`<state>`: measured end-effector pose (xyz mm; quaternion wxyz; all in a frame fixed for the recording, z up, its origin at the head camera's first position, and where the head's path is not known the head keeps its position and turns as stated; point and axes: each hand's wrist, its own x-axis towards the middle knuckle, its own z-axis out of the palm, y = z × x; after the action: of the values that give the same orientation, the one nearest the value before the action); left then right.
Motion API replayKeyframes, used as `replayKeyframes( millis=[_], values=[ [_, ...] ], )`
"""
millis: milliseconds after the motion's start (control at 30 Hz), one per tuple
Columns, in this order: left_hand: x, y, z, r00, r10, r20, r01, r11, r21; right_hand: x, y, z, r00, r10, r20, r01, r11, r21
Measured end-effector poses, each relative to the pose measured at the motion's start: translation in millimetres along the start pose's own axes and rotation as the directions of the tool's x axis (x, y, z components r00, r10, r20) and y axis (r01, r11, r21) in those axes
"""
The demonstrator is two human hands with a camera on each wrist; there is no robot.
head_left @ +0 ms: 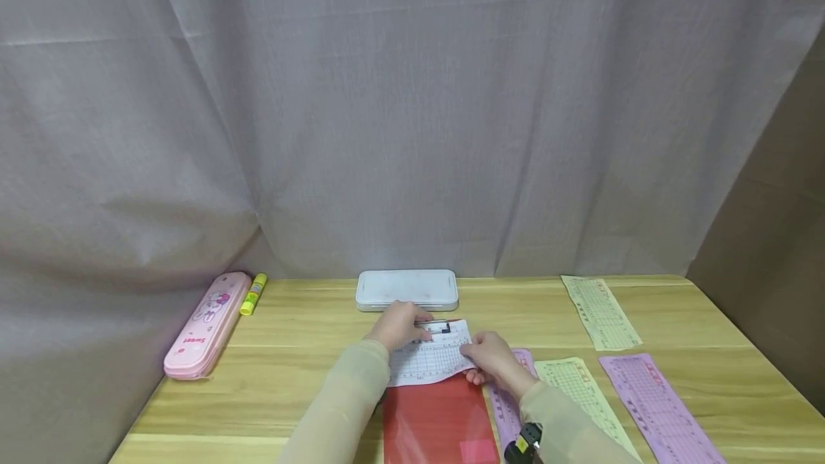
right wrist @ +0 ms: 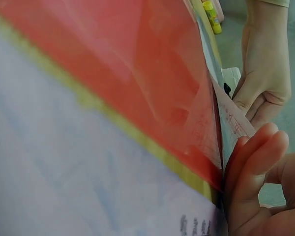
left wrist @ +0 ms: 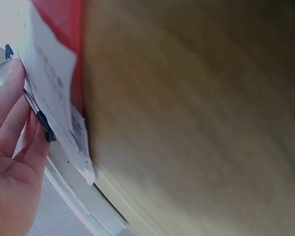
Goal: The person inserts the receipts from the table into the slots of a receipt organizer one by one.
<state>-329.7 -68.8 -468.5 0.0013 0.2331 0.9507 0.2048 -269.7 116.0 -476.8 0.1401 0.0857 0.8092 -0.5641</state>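
The left hand [head_left: 398, 326] pinched the clip [left wrist: 45, 127] at the top of the red board [head_left: 438, 421], thumb on one side and fingers on the other. The right hand [head_left: 495, 356] gripped the right edge of the white printed sheet [head_left: 425, 364] between thumb and fingers. That sheet lay across the board's upper part, its lower edge curving and its right side lifted. The board's lower end ran out of view.

Just beyond the board's top edge sat a white case [head_left: 407, 288], which left little room on the far side. To the left, a broad stretch of the bench [head_left: 290, 349] separated the board from a pink pencil case [head_left: 208, 328] and a yellow glue stick [head_left: 254, 294] near the left edge.

The right side was tighter: a purple sheet [head_left: 505, 407] lay just beside the board, partly hidden by the right arm, then a green sheet [head_left: 586, 392] and another purple one, with narrow bands of wood between. A second green sheet [head_left: 601, 312] lay near the back edge, before the grey curtain [head_left: 387, 127].
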Motion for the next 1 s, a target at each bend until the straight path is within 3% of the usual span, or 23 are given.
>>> replayKeyframes(
  millis=[233,467,700,1000],
  values=[
    [1.2,1.6,1.5,0.998,0.052,-0.029,-0.05,0.996,0.068,2.1,2.0,-1.1,0.997,-0.073,-0.005,0.071,0.988,-0.139],
    [0.3,6.8,0.8,0.992,0.119,-0.035,-0.11,0.974,0.196,4.6,2.9,0.8,0.995,-0.103,0.001,0.102,0.979,-0.179],
    [0.8,10.1,3.2,0.996,0.088,-0.011,-0.082,0.96,0.269,5.8,3.8,3.5,0.994,-0.112,0.0,0.109,0.972,-0.206],
    [0.2,8.7,6.9,0.994,0.1,-0.038,-0.085,0.953,0.29,4.7,0.7,4.4,0.996,-0.089,-0.001,0.087,0.972,-0.22]
  ],
)
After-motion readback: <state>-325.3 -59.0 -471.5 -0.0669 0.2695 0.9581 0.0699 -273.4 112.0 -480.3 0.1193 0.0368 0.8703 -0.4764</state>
